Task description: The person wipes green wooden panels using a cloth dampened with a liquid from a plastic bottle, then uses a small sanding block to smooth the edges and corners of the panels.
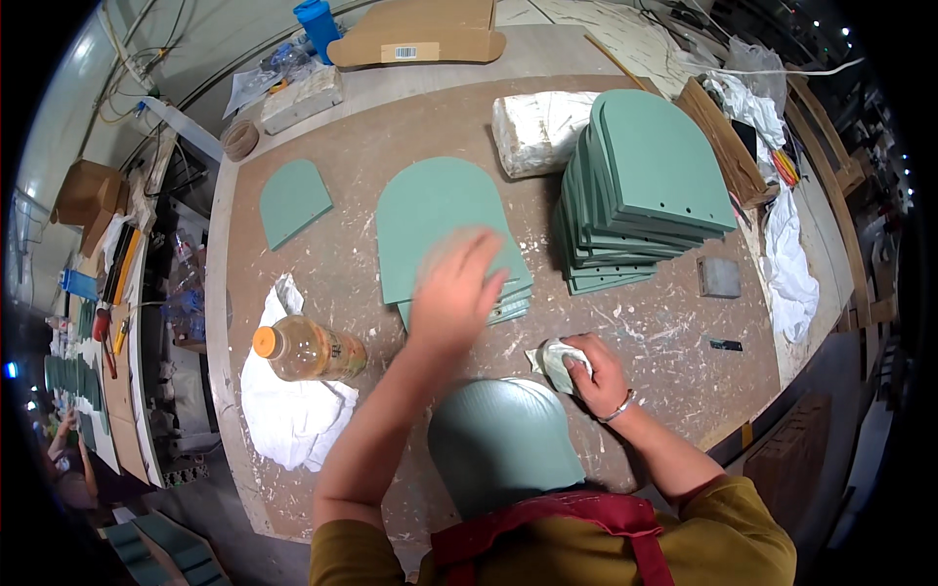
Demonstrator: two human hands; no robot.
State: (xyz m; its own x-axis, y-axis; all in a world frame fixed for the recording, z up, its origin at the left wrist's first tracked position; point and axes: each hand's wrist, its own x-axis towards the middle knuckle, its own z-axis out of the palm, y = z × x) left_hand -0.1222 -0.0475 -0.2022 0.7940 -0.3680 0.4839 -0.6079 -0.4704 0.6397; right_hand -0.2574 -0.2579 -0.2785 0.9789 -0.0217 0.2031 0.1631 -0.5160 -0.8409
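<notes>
My left hand is blurred by motion above a short stack of green arch-shaped panels in the middle of the table. Its fingers look stretched out, the thumb stands apart, and no object shows in it. I cannot tell whether it touches the top panel. My right hand, with a bracelet at the wrist, is closed around a crumpled white cloth. Directly in front of my body lies another green rounded panel, light glinting on its curved edge. Part of it is hidden by my red apron.
A tall green panel stack stands at right beside a white wrapped bundle. Left are a small green panel, an orange-capped bottle and white cloth. A grey block lies right; a cardboard box sits far back.
</notes>
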